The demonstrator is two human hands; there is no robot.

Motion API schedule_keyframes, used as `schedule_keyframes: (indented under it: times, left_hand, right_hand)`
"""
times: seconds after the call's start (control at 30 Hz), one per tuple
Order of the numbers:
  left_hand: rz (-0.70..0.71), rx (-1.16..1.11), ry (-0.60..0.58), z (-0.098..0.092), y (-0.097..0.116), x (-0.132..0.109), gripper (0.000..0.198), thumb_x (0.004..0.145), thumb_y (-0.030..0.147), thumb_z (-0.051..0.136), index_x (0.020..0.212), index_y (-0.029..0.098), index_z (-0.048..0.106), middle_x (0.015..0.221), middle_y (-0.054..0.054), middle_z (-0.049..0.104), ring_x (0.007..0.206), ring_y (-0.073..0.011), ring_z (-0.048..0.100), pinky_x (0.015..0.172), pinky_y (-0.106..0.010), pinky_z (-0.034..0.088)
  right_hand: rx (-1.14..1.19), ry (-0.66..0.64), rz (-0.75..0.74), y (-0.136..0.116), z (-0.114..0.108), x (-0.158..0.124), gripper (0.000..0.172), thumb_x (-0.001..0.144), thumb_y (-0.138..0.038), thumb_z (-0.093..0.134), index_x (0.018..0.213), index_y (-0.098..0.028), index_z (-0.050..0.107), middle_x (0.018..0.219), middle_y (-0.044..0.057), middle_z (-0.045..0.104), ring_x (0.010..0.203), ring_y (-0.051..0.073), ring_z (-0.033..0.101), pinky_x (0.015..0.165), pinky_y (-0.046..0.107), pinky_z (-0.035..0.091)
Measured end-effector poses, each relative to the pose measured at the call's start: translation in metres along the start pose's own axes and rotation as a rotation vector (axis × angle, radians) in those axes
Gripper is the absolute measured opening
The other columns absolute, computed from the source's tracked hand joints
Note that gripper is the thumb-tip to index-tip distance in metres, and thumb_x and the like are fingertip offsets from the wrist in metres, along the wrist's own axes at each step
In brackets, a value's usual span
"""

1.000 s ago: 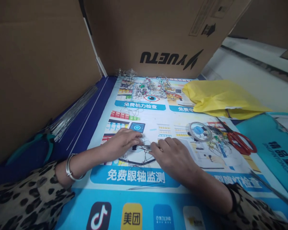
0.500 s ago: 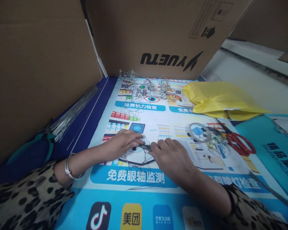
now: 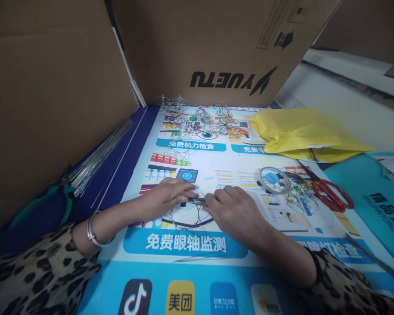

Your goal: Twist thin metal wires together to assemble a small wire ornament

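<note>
My left hand [image 3: 166, 197] lies low on a printed blue and white poster [image 3: 190, 280], fingers pressed together over thin wires [image 3: 187, 216] and a small dark piece. My right hand [image 3: 236, 212] is curled around a small metal tool [image 3: 197, 201] whose tip points left and meets the left fingertips. Fine silver wires loop on the poster just under both hands. A silver bangle sits on my left wrist. Both sleeves have a leopard pattern.
Cardboard walls [image 3: 52, 87] stand at left and back. A bundle of metal rods [image 3: 95, 157] and teal pliers [image 3: 57, 197] lie at left. Wire pieces [image 3: 200, 120] pile at the back, a yellow bag [image 3: 302, 133], tape roll [image 3: 274, 180] and red scissors [image 3: 333, 194] at right.
Both hands stay in nearly the same place over the wires; only the view has shifted a little.
</note>
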State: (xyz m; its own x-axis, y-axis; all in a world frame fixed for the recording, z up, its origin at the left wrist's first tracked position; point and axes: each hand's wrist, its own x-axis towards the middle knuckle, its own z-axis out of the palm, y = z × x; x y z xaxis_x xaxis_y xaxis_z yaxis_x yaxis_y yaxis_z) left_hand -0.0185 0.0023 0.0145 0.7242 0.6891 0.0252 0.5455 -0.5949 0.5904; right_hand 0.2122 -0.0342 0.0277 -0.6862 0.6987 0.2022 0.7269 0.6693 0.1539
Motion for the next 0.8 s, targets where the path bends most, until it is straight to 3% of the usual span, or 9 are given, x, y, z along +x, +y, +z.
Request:
schedule_keyframes:
  times: [0.2, 0.4, 0.53, 0.8]
  left_hand:
    - [-0.010, 0.017, -0.033, -0.001, 0.000, -0.001, 0.041, 0.095, 0.038, 0.033, 0.133, 0.022, 0.036, 0.123, -0.005, 0.055, 0.112, -0.0208, 0.045, 0.095, -0.038, 0.035]
    - [0.002, 0.043, -0.041, -0.001, -0.001, -0.002, 0.042, 0.095, 0.037, 0.032, 0.134, 0.022, 0.034, 0.125, -0.007, 0.053, 0.113, -0.0224, 0.045, 0.094, -0.039, 0.036]
    - [0.053, 0.064, -0.043, 0.000, -0.003, -0.003, 0.043, 0.095, 0.033, 0.034, 0.136, 0.023, 0.029, 0.129, -0.008, 0.051, 0.114, -0.0225, 0.044, 0.095, -0.040, 0.035]
    - [0.183, 0.069, 0.018, 0.002, -0.006, -0.002, 0.048, 0.093, 0.022, 0.039, 0.139, 0.025, 0.026, 0.124, -0.007, 0.054, 0.109, -0.0213, 0.047, 0.091, -0.038, 0.037]
  right_hand:
    - [-0.044, 0.012, -0.025, 0.000, 0.005, 0.002, 0.007, 0.085, -0.023, 0.053, 0.087, -0.017, 0.057, 0.075, 0.004, 0.058, 0.071, 0.018, 0.045, 0.062, 0.032, 0.023]
    - [-0.043, -0.019, -0.075, 0.004, 0.004, 0.006, 0.010, 0.087, -0.024, 0.050, 0.084, -0.017, 0.057, 0.074, 0.004, 0.058, 0.071, 0.019, 0.045, 0.062, 0.032, 0.022]
    - [-0.004, -0.035, -0.127, 0.009, 0.002, 0.012, 0.016, 0.089, -0.028, 0.047, 0.082, -0.017, 0.057, 0.075, 0.005, 0.060, 0.072, 0.019, 0.045, 0.062, 0.031, 0.023]
    - [-0.016, -0.102, -0.193, 0.012, -0.001, 0.017, 0.011, 0.086, -0.015, 0.048, 0.078, -0.017, 0.056, 0.073, 0.005, 0.060, 0.068, 0.018, 0.046, 0.059, 0.031, 0.021]
